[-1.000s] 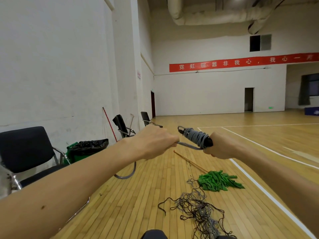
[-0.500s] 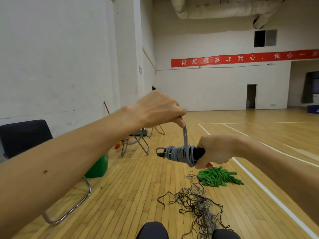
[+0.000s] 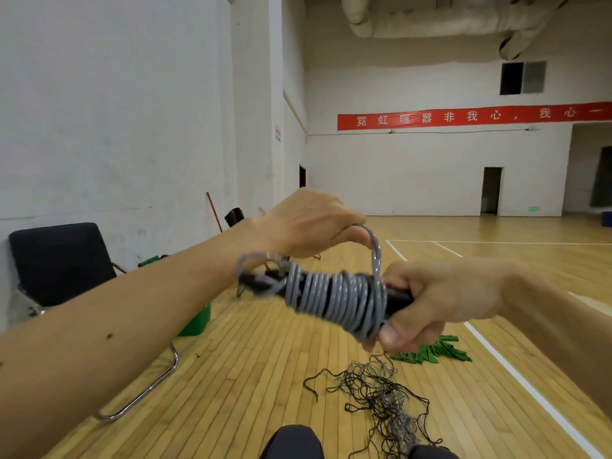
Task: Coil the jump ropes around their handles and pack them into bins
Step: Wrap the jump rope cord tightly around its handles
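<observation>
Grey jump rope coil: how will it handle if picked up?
Probably springy: the grey rope has a free end that arcs stiffly up to the left hand. Coils likely loosen if released; no knot shows. Seems light: the right hand holds the black handles by one end.

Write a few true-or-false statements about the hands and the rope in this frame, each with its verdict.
1. The right hand grips the black handle. True.
2. The left hand holds nothing. False: it pinches a loop of the grey rope above the coil.
3. The grey rope is wound in many turns round the black handle. True.
4. The tangle of dark cords lies in a bin. False: it lies on the wooden floor.
</observation>
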A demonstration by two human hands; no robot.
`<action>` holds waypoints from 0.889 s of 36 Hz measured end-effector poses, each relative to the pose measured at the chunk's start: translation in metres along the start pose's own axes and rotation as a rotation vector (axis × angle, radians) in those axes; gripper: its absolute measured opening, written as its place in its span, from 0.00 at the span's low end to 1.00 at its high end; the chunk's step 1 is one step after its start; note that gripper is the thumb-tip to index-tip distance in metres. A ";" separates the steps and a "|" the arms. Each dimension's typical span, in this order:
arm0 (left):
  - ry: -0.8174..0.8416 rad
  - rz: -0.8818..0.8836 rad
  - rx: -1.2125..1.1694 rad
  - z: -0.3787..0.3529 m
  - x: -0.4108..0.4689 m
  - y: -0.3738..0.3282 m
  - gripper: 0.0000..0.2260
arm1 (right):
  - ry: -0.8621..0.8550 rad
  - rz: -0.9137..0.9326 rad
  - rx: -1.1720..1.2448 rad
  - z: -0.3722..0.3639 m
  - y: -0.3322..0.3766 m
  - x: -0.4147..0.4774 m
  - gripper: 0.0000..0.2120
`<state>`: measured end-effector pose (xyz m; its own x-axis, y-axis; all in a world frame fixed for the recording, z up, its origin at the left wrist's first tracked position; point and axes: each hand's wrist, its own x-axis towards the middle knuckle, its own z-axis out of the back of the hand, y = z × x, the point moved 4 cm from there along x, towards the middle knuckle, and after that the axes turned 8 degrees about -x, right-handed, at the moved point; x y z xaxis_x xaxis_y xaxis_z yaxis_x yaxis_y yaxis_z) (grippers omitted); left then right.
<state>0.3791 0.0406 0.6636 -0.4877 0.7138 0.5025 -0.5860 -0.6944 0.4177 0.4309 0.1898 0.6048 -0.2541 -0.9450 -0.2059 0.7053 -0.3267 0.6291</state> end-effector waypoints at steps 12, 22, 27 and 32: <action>0.132 0.300 -0.194 -0.015 -0.020 -0.003 0.24 | -0.428 0.160 0.218 0.030 -0.001 -0.010 0.14; 0.224 0.393 -0.368 -0.041 -0.032 -0.002 0.12 | -0.946 -0.147 0.169 0.054 -0.034 -0.023 0.16; 0.242 0.379 -0.283 -0.043 -0.029 -0.003 0.15 | -1.014 -0.337 0.013 0.059 -0.060 -0.027 0.07; 0.233 0.304 -0.149 -0.036 -0.027 -0.010 0.13 | -1.031 -0.452 -0.103 0.057 -0.080 -0.022 0.09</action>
<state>0.3747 0.0314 0.6182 -0.7767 0.4911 0.3944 -0.4711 -0.8686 0.1538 0.3422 0.2371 0.6022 -0.8906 -0.2926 0.3481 0.4497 -0.6801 0.5790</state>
